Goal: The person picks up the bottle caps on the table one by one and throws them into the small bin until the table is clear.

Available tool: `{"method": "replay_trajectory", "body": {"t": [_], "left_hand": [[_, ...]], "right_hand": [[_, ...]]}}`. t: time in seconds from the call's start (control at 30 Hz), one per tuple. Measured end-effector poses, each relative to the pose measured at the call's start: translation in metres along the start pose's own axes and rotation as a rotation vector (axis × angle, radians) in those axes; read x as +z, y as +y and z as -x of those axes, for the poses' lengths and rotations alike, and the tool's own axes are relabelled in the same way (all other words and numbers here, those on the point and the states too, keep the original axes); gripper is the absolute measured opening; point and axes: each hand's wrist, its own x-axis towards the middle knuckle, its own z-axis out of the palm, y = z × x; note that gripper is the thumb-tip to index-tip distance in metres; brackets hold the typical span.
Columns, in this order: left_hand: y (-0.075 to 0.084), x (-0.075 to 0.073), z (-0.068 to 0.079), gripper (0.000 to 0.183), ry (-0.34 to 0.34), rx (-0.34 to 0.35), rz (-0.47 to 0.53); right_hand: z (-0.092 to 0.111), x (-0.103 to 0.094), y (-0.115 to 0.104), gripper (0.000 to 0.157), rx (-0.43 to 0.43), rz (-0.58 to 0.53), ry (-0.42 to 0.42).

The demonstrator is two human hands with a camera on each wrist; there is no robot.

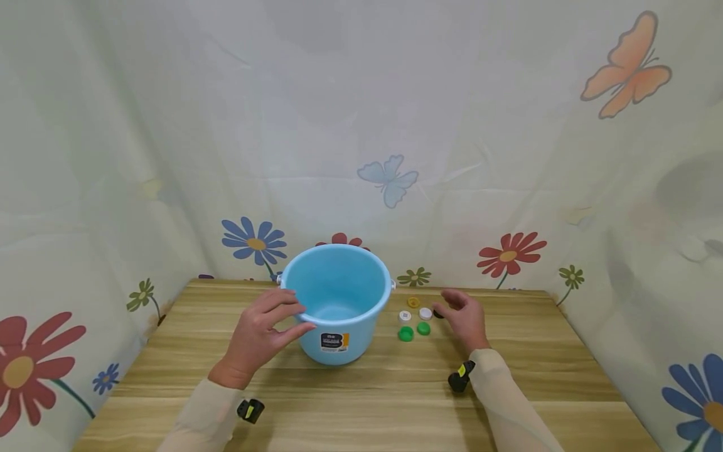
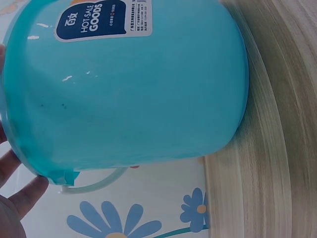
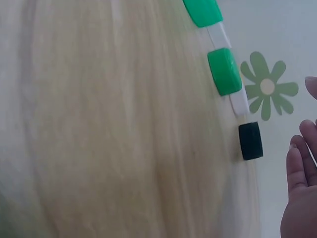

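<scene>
Bucket: upright on the table (image 1: 350,408), blue wall (image 1: 361,336) facing the viewer, just left of the caps.
Left hand (image 1: 262,326): fingertips and thumb touching the rim (image 1: 339,322), loose rather than clenched, apparently steadying it.
Right hand (image 1: 467,319): over by the caps, fingers relaxed, grasping nothing; the wrist view shows a gap to the black cap (image 3: 251,141).
Black cap: on the table, nearest the right hand of the six.
Other caps: yellow cap (image 1: 413,302) at the back, two white caps (image 1: 425,313), two green caps (image 1: 423,328) in front, all beside the bucket.
Reach: this looks like the approach to the black cap, pickup not yet made.
Next grab: it calls for thumb and fingertips closing around the black cap's sides without nudging its close neighbours.
</scene>
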Motion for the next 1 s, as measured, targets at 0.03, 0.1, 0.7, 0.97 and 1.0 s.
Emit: {"method": "replay_trajectory", "body": {"t": [0.03,0.1,0.7,0.97,1.0], "left_hand": [[0.0,0.0,0.0,0.039,-0.002,-0.001,0.0],[0.0,0.001,0.0,0.039,-0.004,-0.003,0.002],[0.0,-0.001,-0.001,0.039,-0.012,-0.015,-0.003],[0.0,-0.001,-0.001,0.038,-0.005,-0.002,-0.001],[0.0,-0.001,-0.001,0.038,-0.005,-0.002,-0.002]], "right_hand": [[0.0,-0.001,0.002,0.046,0.009,-0.001,0.001],[-0.002,-0.002,0.005,0.046,0.022,0.004,0.003],[-0.012,0.001,0.021,0.046,0.05,0.146,-0.028],[-0.012,0.003,0.021,0.048,0.08,0.187,-0.045],[-0.012,0.003,0.021,0.047,0.076,0.187,-0.044]]}}
